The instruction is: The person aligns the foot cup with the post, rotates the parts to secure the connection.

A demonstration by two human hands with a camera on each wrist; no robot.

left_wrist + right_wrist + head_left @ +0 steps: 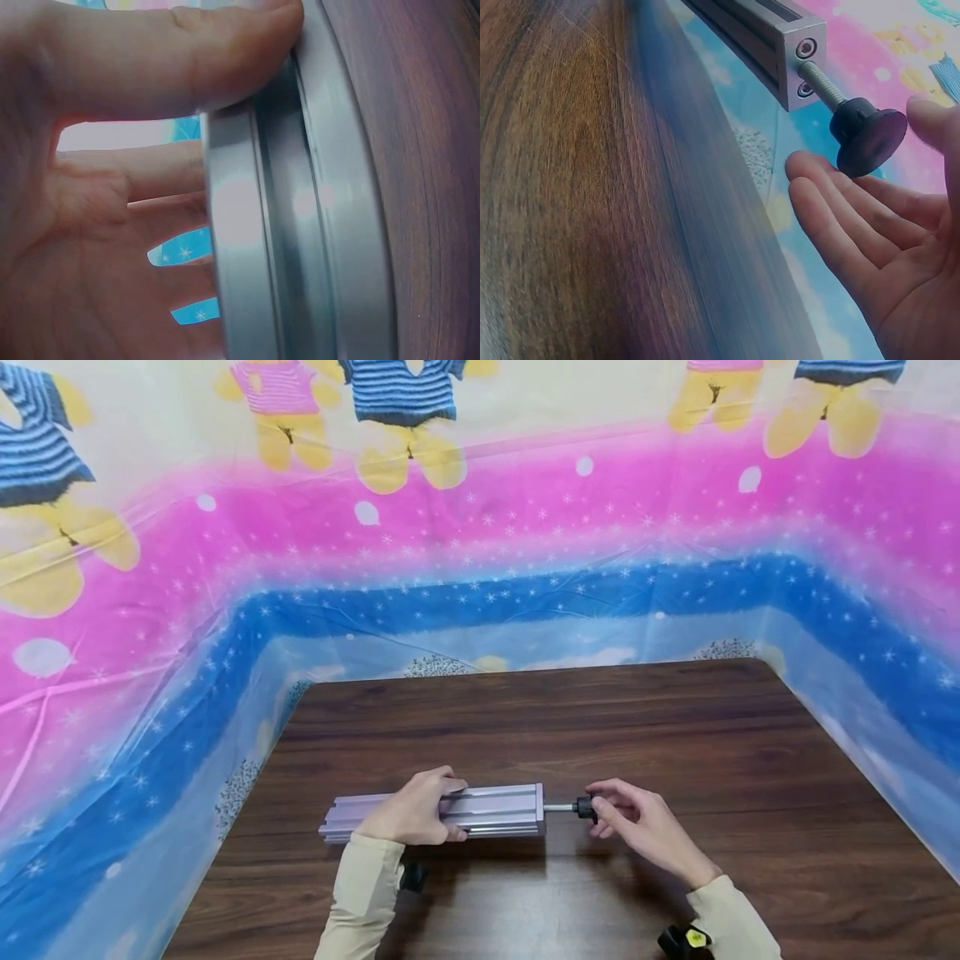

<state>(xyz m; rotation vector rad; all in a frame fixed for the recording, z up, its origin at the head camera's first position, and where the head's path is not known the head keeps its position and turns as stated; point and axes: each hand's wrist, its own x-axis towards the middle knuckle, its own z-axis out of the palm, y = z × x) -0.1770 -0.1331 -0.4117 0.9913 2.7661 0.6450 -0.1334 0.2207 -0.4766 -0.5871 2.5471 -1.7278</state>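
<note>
A silver aluminium profile bar [495,810] lies crosswise on the brown wooden table [525,718]. My left hand [416,810] grips its left half from above. In the left wrist view the thumb [187,60] presses the grooved bar [300,225] on one side, with fingers wrapped behind it. A threaded rod [558,808] with a black knob [585,808] sticks out of the bar's right end. My right hand [622,818] is at the knob [868,135] with nearly straight fingers [832,202]. They lie just under it, the thumb [934,124] beside it, not clamping it.
A bright plastic sheet [480,527] with bears, pink and blue bands walls in the table on three sides. Bare wood stretches behind the bar and to the right. Black wrist-worn cameras [412,877] sit on both beige sleeves.
</note>
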